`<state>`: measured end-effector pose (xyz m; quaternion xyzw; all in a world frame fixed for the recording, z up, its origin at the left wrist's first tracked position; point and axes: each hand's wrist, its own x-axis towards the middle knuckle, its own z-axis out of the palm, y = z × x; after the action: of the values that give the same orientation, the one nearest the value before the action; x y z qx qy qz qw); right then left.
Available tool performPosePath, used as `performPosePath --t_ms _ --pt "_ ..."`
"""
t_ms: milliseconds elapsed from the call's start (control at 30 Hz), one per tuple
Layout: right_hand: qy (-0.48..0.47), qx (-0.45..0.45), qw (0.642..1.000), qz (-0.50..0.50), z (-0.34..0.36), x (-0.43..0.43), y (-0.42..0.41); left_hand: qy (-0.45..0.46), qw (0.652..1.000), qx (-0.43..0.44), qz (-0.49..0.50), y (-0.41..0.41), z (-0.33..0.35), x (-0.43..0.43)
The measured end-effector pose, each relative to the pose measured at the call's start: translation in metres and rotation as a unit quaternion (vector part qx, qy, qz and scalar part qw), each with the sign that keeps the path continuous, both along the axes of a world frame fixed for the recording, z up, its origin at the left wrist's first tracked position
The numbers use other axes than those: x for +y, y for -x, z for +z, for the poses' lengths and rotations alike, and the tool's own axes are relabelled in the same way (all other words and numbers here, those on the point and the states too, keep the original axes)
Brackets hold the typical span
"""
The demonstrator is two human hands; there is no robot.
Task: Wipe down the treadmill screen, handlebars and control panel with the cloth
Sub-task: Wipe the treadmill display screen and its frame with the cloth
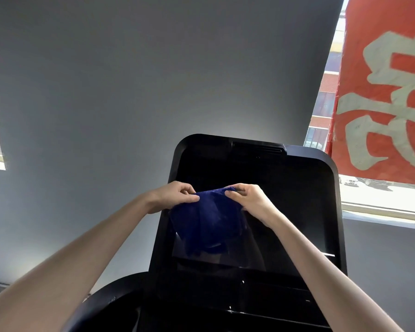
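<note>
My left hand (175, 196) and right hand (248, 198) each pinch the top edge of the blue cloth (206, 224); it hangs bunched before the upper-left part of the dark treadmill screen (285, 200); contact with the glass cannot be told; the screen's right half lies uncovered; grey wall (153, 68) behind; curved handlebar (110, 298) at lower left; red banner (381, 92) hangs upper right, its large pale characters cropped and unreadable.

Grey wall (130, 92), bright window (379, 195) (red banner (381, 92) across it)
</note>
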<state>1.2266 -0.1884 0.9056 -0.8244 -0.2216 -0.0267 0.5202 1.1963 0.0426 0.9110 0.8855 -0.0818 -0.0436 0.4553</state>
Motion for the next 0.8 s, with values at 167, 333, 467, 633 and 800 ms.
performPosePath --t_ms 167,333,467,633,800 --pt "0.027 -0.216 0.971 -0.103 -0.016 0.031 0.015 0.191 0.978 0.034 0.082 -0.009 0.001 -0.020" --pt "0.013 -0.190 0.981 0.044 -0.040 0.040 0.023 0.323 0.942 0.036 0.083 -0.013 0.007 -0.032" --pt "-0.029 -0.229 0.971 -0.061 -0.060 0.039 0.012 0.374 0.923 0.072 0.062 -0.011 0.003 -0.030" --pt "-0.011 -0.242 0.945 -0.218 -0.037 0.031 -0.032 0.069 0.976 -0.046 0.201 -0.024 -0.024 -0.003" --pt "0.235 -0.366 0.853 -0.288 -0.053 0.035 -0.085 -0.048 0.963 -0.019 0.264 -0.027 -0.050 0.014"
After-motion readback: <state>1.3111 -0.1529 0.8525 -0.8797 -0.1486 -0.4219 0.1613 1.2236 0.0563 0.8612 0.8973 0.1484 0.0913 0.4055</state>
